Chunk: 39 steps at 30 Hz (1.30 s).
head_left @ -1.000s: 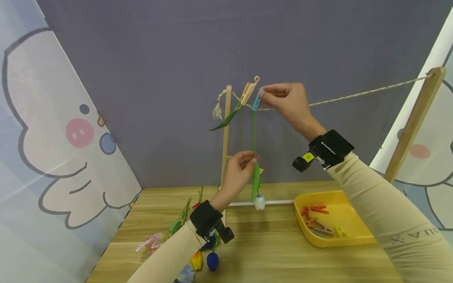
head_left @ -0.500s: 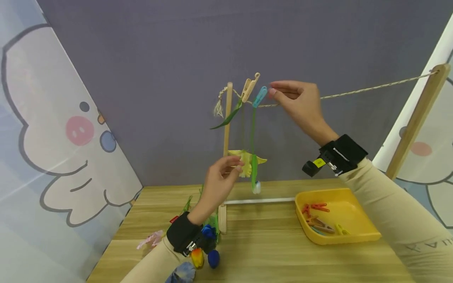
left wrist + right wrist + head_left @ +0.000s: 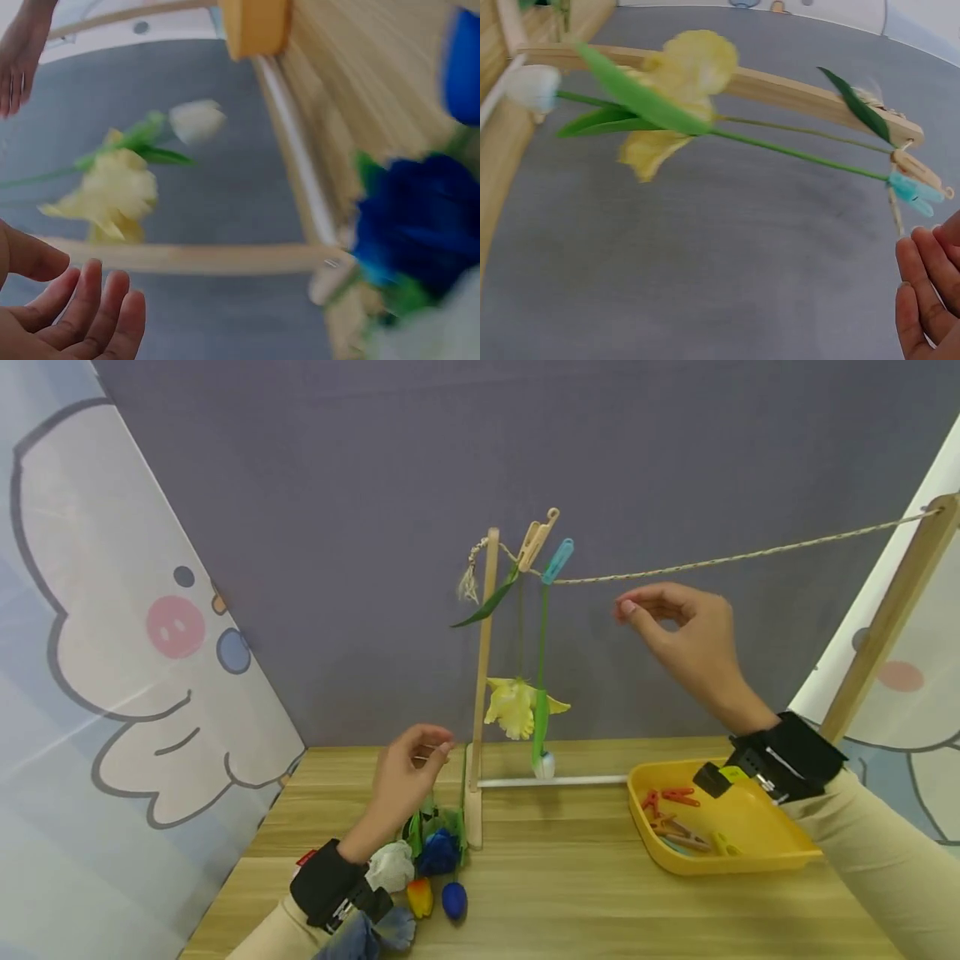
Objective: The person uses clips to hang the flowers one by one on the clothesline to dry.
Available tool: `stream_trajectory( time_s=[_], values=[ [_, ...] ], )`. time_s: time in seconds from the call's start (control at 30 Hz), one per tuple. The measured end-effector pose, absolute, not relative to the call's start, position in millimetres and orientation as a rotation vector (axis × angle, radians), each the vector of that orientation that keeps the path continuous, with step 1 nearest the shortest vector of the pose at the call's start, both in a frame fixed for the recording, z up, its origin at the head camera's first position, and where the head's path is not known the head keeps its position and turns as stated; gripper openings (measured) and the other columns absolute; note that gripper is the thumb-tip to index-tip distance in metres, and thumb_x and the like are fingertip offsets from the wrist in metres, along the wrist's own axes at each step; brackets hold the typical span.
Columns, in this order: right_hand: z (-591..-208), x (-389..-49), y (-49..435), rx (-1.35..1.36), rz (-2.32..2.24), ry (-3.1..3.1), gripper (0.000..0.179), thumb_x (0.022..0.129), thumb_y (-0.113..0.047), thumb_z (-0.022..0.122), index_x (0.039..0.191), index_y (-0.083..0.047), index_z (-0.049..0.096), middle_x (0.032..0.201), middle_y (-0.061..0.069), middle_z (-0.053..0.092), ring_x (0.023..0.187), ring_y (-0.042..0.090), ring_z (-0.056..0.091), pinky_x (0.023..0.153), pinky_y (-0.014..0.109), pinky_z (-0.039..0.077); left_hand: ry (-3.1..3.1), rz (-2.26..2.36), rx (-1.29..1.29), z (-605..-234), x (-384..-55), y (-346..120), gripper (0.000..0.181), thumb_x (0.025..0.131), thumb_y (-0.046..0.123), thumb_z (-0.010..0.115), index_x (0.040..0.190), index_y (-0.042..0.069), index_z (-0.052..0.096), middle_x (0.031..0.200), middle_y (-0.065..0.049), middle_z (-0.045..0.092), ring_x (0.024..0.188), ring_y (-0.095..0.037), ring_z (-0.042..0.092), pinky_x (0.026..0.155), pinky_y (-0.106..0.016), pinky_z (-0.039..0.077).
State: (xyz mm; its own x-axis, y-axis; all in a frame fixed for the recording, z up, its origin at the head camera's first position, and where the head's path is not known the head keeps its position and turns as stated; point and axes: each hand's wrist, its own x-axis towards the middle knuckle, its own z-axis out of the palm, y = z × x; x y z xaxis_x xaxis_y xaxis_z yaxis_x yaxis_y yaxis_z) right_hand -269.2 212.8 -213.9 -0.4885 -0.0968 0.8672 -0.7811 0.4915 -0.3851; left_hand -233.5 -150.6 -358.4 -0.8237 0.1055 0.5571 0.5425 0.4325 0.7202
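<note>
A white tulip point(image 3: 544, 766) hangs head down from the rope point(image 3: 675, 568), its stem clipped by a blue clothespin point(image 3: 558, 561). Left of it, a beige clothespin point(image 3: 534, 543) holds a yellow flower point(image 3: 513, 708), also head down. My right hand point(image 3: 690, 639) is in the air below the rope, right of the blue clothespin, fingers loosely bent around nothing. My left hand point(image 3: 407, 772) hovers over the flowers on the table, its fingers relaxed and holding nothing. Beneath it lie a blue rose point(image 3: 438, 852), a white flower point(image 3: 392, 866), an orange-yellow tulip point(image 3: 420, 897) and a blue tulip point(image 3: 453, 900).
A yellow basket point(image 3: 780, 860) with several clothespins point(image 3: 678, 796) stands at the right. The rope runs between a left wooden post point(image 3: 485, 652) and a right wooden post point(image 3: 892, 610). A white rod point(image 3: 577, 782) joins the frame low down.
My right hand has let go of the blue clothespin and moved right and down. My left hand has left the tulip stem and moved left and down toward the flowers on the table.
</note>
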Motion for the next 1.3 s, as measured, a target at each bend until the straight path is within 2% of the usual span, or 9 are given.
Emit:
stream_trajectory(
  time_s=[0.33, 0.67, 0.77, 0.9, 0.97, 1.17, 1.3],
  values=[
    [-257, -249, 245, 0.590, 1.117, -2.065, 0.013, 0.098, -0.009, 0.071, 0.109, -0.006, 0.078, 0.098, 0.008, 0.078, 0.090, 0.004, 0.070, 0.089, 0.011, 0.049, -2.325, -1.316, -0.409, -395, -226, -190, 0.015, 0.098, 0.006, 0.071, 0.113, 0.007, 0.072, 0.101, -0.007, 0.073, 0.080, -0.021, 0.070, 0.073, -0.028, 0.058],
    [-298, -236, 278, 0.446, 1.008, -2.410, 0.015, 0.101, -0.024, 0.069, 0.110, -0.015, 0.079, 0.099, 0.001, 0.078, 0.089, -0.007, 0.068, 0.079, 0.005, 0.045, -2.468, -1.310, -0.247, -416, -224, -221, 0.021, 0.098, 0.006, 0.071, 0.118, 0.005, 0.070, 0.103, -0.008, 0.072, 0.088, -0.019, 0.069, 0.079, -0.029, 0.056],
    [-311, -234, 283, 0.445, 0.963, -2.482, 0.015, 0.101, -0.024, 0.069, 0.109, -0.015, 0.078, 0.100, 0.002, 0.078, 0.090, 0.002, 0.071, 0.078, 0.005, 0.046, -2.493, -1.269, -0.215, -419, -223, -230, 0.019, 0.098, 0.007, 0.071, 0.117, 0.006, 0.071, 0.104, -0.008, 0.073, 0.090, -0.021, 0.069, 0.082, -0.030, 0.056],
    [-327, -233, 288, 0.391, 0.925, -2.577, 0.020, 0.100, -0.033, 0.070, 0.109, -0.016, 0.079, 0.100, 0.002, 0.078, 0.092, 0.021, 0.073, 0.073, 0.014, 0.051, -2.502, -1.262, -0.185, -421, -221, -238, 0.019, 0.098, 0.008, 0.071, 0.118, 0.007, 0.071, 0.107, -0.008, 0.073, 0.094, -0.023, 0.069, 0.083, -0.029, 0.056],
    [-336, -233, 291, 0.375, 0.899, -2.623, 0.023, 0.100, -0.036, 0.070, 0.108, -0.016, 0.079, 0.099, 0.001, 0.078, 0.091, 0.023, 0.073, 0.070, 0.019, 0.053, -2.498, -1.264, -0.177, -422, -219, -241, 0.019, 0.099, 0.008, 0.071, 0.117, 0.006, 0.071, 0.107, -0.008, 0.072, 0.094, -0.024, 0.069, 0.082, -0.028, 0.056],
    [-361, -233, 302, 0.495, 0.816, -2.665, 0.010, 0.097, -0.018, 0.074, 0.104, -0.013, 0.079, 0.092, 0.000, 0.076, 0.077, 0.013, 0.070, 0.060, 0.024, 0.055, -2.457, -1.261, -0.169, -424, -216, -243, 0.016, 0.097, 0.003, 0.071, 0.113, 0.006, 0.072, 0.105, -0.010, 0.073, 0.092, -0.026, 0.070, 0.078, -0.026, 0.057],
    [-370, -233, 310, 0.528, 0.759, -2.699, 0.008, 0.095, -0.014, 0.076, 0.101, -0.010, 0.079, 0.090, 0.000, 0.076, 0.073, 0.009, 0.067, 0.062, 0.025, 0.055, -2.447, -1.246, -0.146, -423, -215, -245, 0.018, 0.097, 0.000, 0.069, 0.114, 0.005, 0.071, 0.108, -0.014, 0.073, 0.093, -0.029, 0.070, 0.074, -0.025, 0.057]
  ],
)
